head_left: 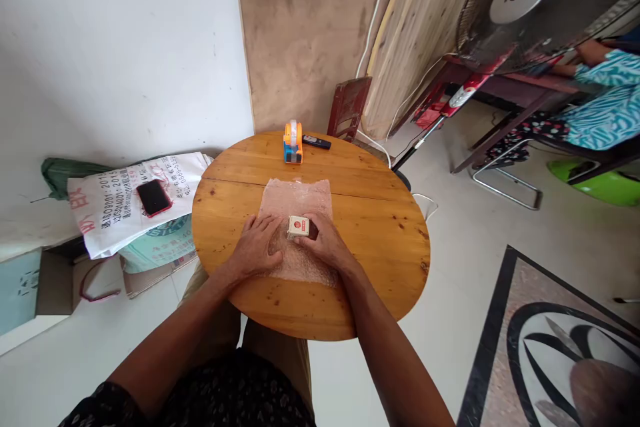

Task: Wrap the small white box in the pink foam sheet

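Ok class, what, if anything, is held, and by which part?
The right hand holds the small box by its right side; the left hand lies on bubble wrap.

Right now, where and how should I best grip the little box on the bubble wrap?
Probably pinch the box across its near and far sides, from the right, where your right hand is: it's small and squarish, with straight edges for thumb and fingers, while your left hand lies to its left.

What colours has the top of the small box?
The small box has a cream top with red print; head view.
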The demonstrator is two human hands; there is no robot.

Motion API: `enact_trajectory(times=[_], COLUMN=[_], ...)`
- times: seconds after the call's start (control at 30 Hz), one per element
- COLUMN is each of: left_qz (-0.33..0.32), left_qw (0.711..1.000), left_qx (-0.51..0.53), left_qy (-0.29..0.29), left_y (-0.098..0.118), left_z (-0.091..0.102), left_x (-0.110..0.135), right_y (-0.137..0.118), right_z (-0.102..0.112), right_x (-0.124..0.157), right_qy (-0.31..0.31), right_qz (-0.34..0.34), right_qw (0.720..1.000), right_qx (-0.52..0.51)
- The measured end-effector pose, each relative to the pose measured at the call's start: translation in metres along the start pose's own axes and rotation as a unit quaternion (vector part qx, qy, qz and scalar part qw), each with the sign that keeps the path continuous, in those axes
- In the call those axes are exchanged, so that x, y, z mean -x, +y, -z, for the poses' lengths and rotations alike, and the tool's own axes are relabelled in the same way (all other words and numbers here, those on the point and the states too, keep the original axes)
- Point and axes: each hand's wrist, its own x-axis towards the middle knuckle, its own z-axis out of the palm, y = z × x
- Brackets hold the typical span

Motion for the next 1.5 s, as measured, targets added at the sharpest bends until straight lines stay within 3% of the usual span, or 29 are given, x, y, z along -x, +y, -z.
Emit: enact_trajectory(times=[0.17, 0.33, 0.43, 0.63, 0.93, 1.07, 1.17, 1.37, 1.5], left_qz=[0.002, -0.007, -0.051, -0.058, -0.093, -0.067, -0.013, 0.080, 0.118], left_qw=[1.000, 0.994, 0.998, 0.997, 0.994, 0.988, 0.984, 0.974, 0.970], left_qx=[0.022, 0.067, 0.016, -0.042, 0.004, 0.071, 0.109, 0.175, 0.190], left_qy=[0.006, 0.082, 0.039, -0.025, 0.065, 0.118, 0.141, 0.116, 0.094], left_y=[0.000, 0.012, 0.025, 0.036, 0.032, 0.031, 0.030, 0.026, 0.021], left_z=[0.003, 0.019, 0.028, 0.028, 0.018, 0.023, 0.028, 0.031, 0.026], left_x=[0.000, 0.017, 0.035, 0.048, 0.040, 0.030, 0.014, -0.025, -0.042], right_y=[-0.002, -0.003, -0.004, -0.010, -0.012, -0.014, -0.018, -0.019, -0.012], right_z=[0.001, 0.010, 0.014, 0.016, 0.014, 0.017, 0.025, 0.054, 0.059], right_x=[0.002, 0.005, 0.005, 0.003, 0.006, 0.001, -0.007, -0.018, -0.025], right_qy=[-0.011, -0.016, -0.007, -0.038, -0.028, -0.022, -0.051, -0.162, -0.161], right_qz=[-0.017, -0.054, -0.076, -0.039, -0.043, -0.044, -0.076, -0.090, -0.097], right_qw=[1.000, 0.993, 0.985, 0.988, 0.990, 0.991, 0.986, 0.954, 0.952], right_qx=[-0.015, -0.103, -0.153, -0.144, -0.128, -0.125, -0.142, -0.235, -0.243])
